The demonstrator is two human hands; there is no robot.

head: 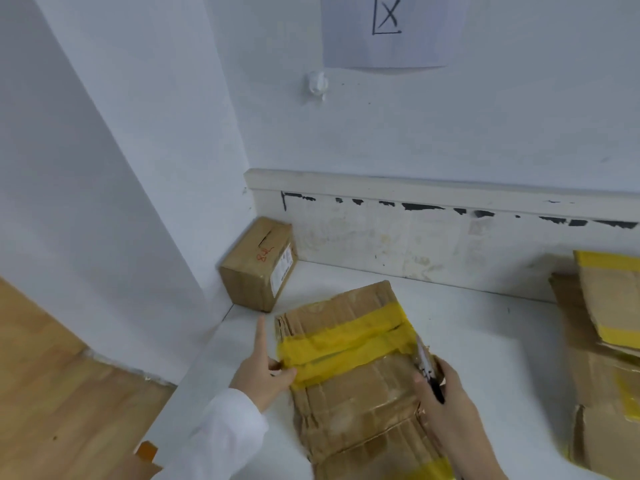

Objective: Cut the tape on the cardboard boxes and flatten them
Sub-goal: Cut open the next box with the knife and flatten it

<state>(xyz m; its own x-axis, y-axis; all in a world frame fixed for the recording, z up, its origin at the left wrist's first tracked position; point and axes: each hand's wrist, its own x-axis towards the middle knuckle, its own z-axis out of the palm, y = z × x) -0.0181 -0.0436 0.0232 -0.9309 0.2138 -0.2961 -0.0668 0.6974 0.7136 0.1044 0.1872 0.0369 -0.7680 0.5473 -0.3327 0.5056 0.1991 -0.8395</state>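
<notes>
1. White tabletop (467,327) against a white wall.
2. Right hand (446,403) fingers curl round a black-handled utility knife (427,367), blade at the right end of the yellow tape band (346,348).
3. Left hand (261,372) pinches the band's left end, index finger pointing out straight.
4. Band runs left-right across the flattened brown cardboard box (356,393) between both hands.

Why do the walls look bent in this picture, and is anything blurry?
Head view: the wide-angle lens bows the wall trim and leans the corner. Lighting is soft and even, with only faint shadows. The right hand and its knife are slightly smeared; the small box in the corner is sharper.
</notes>
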